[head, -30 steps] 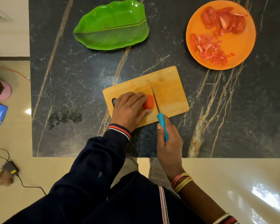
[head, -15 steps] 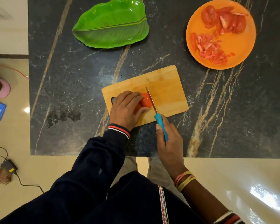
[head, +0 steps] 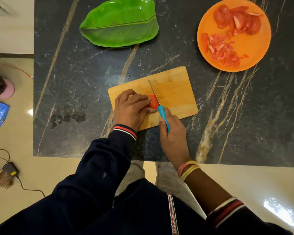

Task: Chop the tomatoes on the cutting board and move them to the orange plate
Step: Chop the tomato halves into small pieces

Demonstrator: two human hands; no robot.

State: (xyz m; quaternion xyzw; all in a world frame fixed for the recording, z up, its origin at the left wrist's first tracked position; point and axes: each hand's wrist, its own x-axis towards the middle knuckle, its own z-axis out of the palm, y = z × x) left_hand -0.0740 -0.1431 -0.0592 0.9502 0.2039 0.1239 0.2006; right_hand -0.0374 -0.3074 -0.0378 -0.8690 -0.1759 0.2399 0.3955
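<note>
On board (head: pixel 173 89), L hand (head: pixel 131 109) grips tomato (head: pixel 153 103), knife (head: pixel 157 100) alongside

left hand (head: pixel 131 109) holds tomato (head: pixel 153 102) | right hand (head: pixel 173 134) grips knife (head: pixel 159 106) (blade on tomato) | cutting board (head: pixel 175 92)

Matt wooden board (head: pixel 175 92), glossy dark marble table (head: pixel 244 116), shiny metal blade (head: pixel 153 90) beyond the right hand's (head: pixel 173 133) grip, plastic handle (head: pixel 163 114) within.

Knife (head: pixel 161 109) pushed forward along tomato (head: pixel 152 103), right hand (head: pixel 173 139) nearer cutting board (head: pixel 176 92)
</note>
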